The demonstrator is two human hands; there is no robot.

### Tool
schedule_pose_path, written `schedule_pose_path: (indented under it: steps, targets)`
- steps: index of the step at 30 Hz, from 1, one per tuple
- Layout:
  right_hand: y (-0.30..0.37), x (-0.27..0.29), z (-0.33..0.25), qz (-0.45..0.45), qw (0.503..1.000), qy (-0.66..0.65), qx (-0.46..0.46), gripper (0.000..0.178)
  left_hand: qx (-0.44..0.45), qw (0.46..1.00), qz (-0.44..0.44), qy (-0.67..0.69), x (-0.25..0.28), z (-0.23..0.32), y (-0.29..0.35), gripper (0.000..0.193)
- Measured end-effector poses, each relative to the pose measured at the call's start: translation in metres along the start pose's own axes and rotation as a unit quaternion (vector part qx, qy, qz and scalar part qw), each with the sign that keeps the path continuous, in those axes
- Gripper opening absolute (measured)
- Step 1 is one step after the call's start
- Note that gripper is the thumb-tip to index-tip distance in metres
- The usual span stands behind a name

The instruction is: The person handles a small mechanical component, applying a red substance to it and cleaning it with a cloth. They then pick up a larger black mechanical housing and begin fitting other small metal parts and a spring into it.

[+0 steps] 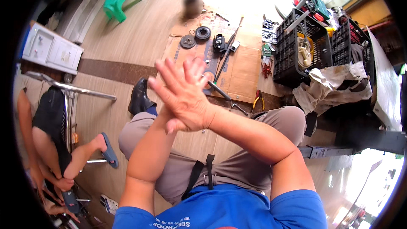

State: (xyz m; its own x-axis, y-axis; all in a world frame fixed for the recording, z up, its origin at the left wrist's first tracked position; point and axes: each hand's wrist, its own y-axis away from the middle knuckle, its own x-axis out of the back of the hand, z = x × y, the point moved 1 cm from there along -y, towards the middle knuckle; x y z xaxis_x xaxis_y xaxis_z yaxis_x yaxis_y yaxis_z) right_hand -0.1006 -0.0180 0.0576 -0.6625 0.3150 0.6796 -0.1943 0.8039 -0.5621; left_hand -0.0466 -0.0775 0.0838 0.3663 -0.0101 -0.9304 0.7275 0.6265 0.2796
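The blue shirt (229, 212) filled the bottom edge at six o'clock. Above it, the right hand (186, 97) lay flat against the left hand (176, 114), palms pressed together, fingers (167, 74) straight, slightly spread, clamped on nothing. Beyond them, at twelve o'clock, cardboard (241, 65) on the floor carried two discs (195, 37) and a long rod (227, 55). A black crate (292, 55) stood at two o'clock.

Head camera — looking steeply down, close over hands (183, 95).
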Motion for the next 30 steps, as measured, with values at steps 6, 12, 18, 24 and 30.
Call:
schedule_pose_path:
  steps: [6,12,18,24,30]
  targets:
    - [0.007,0.031,0.069,0.086,0.991,0.014,-0.099,0.111,-0.019,0.968,-0.192,-0.162,0.019,-0.031,-0.014,0.087]
    - [-0.012,0.013,0.029,0.068,0.994,-0.077,-0.047,0.112,-0.129,0.977,-0.114,-0.126,0.031,-0.031,-0.016,0.091]
    - [0.011,0.014,0.062,0.036,0.997,0.016,-0.065,0.11,-0.061,0.977,-0.144,-0.144,0.028,-0.019,-0.013,0.089]
    - [-0.016,0.016,0.042,0.076,0.997,-0.032,0.014,0.099,-0.198,0.928,-0.203,-0.242,0.062,-0.048,-0.02,0.085]
    - [0.007,0.008,0.038,0.001,1.0,0.031,0.002,0.109,-0.114,0.972,-0.076,-0.19,0.031,-0.009,-0.013,0.089]
